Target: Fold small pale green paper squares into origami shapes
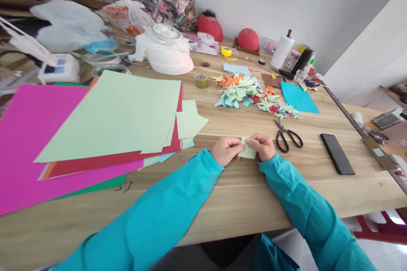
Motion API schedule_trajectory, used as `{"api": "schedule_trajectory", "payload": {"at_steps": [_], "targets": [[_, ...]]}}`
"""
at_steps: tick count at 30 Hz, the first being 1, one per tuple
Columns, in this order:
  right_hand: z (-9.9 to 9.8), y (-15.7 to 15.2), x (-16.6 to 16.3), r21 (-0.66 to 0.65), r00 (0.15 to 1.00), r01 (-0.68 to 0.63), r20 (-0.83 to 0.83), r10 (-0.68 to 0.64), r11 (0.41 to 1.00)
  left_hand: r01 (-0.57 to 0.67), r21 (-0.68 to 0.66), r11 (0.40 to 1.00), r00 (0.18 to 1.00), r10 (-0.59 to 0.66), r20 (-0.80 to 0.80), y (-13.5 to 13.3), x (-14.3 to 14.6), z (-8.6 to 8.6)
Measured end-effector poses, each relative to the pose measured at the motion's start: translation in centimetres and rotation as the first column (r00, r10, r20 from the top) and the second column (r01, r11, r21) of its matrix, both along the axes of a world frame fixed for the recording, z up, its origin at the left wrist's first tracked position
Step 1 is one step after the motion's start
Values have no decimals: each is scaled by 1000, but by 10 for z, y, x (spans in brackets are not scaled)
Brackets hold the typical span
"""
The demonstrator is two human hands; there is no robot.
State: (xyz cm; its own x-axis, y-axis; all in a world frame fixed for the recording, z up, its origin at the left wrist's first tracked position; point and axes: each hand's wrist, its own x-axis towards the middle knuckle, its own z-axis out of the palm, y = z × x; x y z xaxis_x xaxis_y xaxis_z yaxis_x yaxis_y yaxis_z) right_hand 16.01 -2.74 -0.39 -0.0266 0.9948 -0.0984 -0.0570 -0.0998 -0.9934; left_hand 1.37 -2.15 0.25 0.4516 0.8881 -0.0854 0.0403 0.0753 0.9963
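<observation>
Between my two hands is a small pale green paper square (248, 151) with a fold across it, near the front of the wooden table. My left hand (226, 150) pinches its left edge. The thumb and fingers of my right hand (263, 147) close on its upper right part. Past my hands lies a pile of folded paper shapes (241, 89) in green, blue, orange and red. Black-handled scissors (288, 136) rest just right of my right hand. Left of my hands are small pale green paper pieces (190, 123).
Large coloured sheets, pale green (117, 118) on top, cover the left side. A phone (337, 154) and a blue cloth-like square (299, 97) lie at right. Farther back stand a tape roll (201, 81), a yellow tape measure (227, 52), a red pincushion (248, 39) and plastic bags (68, 25).
</observation>
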Motion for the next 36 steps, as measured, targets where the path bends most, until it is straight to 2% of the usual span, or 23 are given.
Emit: {"api": "schedule_trajectory", "payload": {"at_steps": [6, 12, 19, 23, 26, 30, 36], "targets": [[-7, 3, 0, -110, 994, 22, -105, -34, 994, -3, 3, 1000, 1000, 3, 3, 2, -1, -2], [-4, 7, 0, -148, 961, 124, -229, -156, 981, -34, -37, 999, 999, 35, 26, 3, 0, -5], [-2, 7, 0, -141, 956, 153, -230, -182, 978, -25, -107, 994, 993, 37, 108, 3, -1, -7], [-4, 6, 0, -124, 967, 123, -207, -147, 985, 2, -134, 991, 984, 22, 178, 3, -1, -5], [-4, 3, -1, -71, 988, 54, -138, -63, 996, 15, -57, 998, 993, -9, 117, 1, -1, -1], [-3, 1, -1, -11, 993, -7, -120, 6, 1000, -31, -4, 1000, 998, 31, 59, 0, 1, 2], [-7, 4, 2, -58, 983, -35, -180, 24, 998, -32, -25, 999, 997, 34, 67, -2, 4, -3]]}}
